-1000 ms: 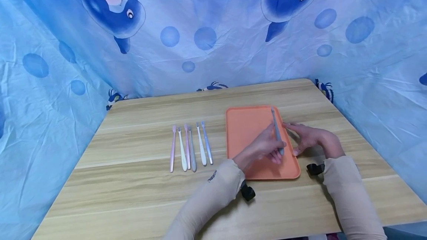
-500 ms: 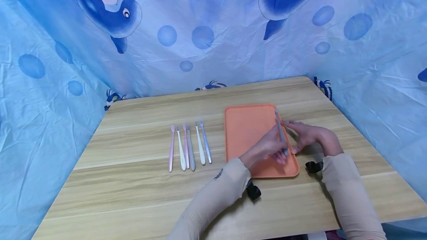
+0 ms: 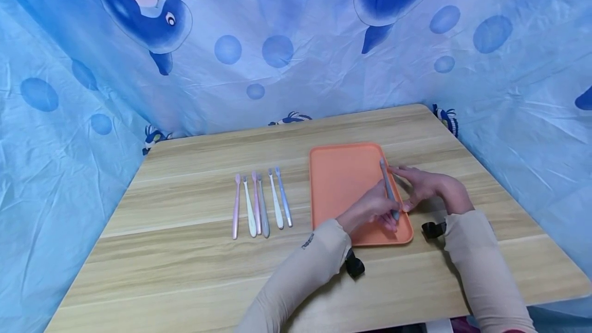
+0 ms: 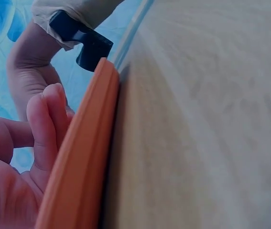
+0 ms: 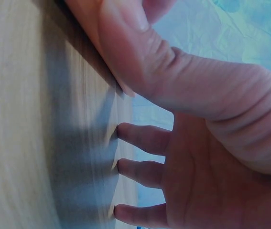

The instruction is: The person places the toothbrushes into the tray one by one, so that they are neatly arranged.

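Observation:
An orange tray (image 3: 339,171) lies right of the table's middle. My left hand (image 3: 371,205) reaches over it and pinches a grey-blue toothbrush (image 3: 387,181), laid lengthwise just inside the tray's right rim. In the left wrist view, curled fingers (image 4: 47,121) show beside the tray's side wall (image 4: 80,162), while the toothbrush is hidden. My right hand (image 3: 429,187) stands at the tray's right edge, with thumb and index finger spread along the rim. Its thumb (image 5: 130,52) touches the tray in the right wrist view; the other fingertips rest on the table.
Several toothbrushes, among them a pink one (image 3: 236,207), a white one (image 3: 276,202) and a blue one (image 3: 284,197), lie side by side left of the tray. Behind the wooden table (image 3: 185,266) hangs a blue dolphin-print cloth (image 3: 296,30).
My left hand has moved the toothbrush rightward to the tray's right rim, then slightly toward me. The right hand keeps its place at the edge. The head view has shifted slightly.

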`<state>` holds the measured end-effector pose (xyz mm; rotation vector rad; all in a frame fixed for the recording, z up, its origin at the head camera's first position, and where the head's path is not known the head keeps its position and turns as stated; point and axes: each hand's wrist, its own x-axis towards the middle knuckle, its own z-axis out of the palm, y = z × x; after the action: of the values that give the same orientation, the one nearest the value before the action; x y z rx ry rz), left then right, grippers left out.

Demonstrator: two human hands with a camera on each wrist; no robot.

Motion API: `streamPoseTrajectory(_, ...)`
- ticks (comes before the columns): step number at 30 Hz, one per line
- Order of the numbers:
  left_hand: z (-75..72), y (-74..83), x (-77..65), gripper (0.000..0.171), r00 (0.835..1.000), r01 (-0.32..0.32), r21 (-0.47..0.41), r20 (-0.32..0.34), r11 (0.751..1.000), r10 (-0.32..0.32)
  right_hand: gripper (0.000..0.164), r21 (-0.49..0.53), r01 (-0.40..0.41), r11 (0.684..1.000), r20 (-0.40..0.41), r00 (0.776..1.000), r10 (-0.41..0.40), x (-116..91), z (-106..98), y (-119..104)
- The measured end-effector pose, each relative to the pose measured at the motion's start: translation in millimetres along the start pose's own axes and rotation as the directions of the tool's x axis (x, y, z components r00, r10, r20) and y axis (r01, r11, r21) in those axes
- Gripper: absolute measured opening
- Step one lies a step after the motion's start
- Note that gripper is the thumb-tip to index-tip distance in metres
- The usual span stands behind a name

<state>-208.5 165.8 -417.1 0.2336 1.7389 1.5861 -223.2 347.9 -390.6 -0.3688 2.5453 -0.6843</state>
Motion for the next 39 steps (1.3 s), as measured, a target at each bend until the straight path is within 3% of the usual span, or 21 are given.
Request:
streamPoseTrajectory(14,-0.9,-2.1,-0.3,0.071,0.999,-0.007,0.032,-0.049,0.999,0.009,0.124,-0.008,-0.01,1.0,0.007,1.0,0.01,1.8,-2.1,-5.3)
streamPoseTrajectory(29,1.3,-2.7,-3.9,0.085,0.998,-0.004,0.101,-0.064,0.995,0.011,0.125,-0.012,-0.022,1.0,0.015,1.0,0.022,-0.2,1.1,-1.0)
streamPoseTrajectory(35,0.7,7.2,-13.5,0.103,0.998,-0.04,0.106,-0.034,0.994,0.044,0.123,-0.018,0.01,1.0,0.001,1.0,-0.01,-1.9,3.3,3.4)
streamPoseTrajectory(39,-0.7,16.8,-22.1,0.103,0.998,-0.062,0.119,-0.013,0.991,0.064,0.124,-0.006,0.011,1.0,0.012,1.0,-0.011,-1.9,1.8,2.7)
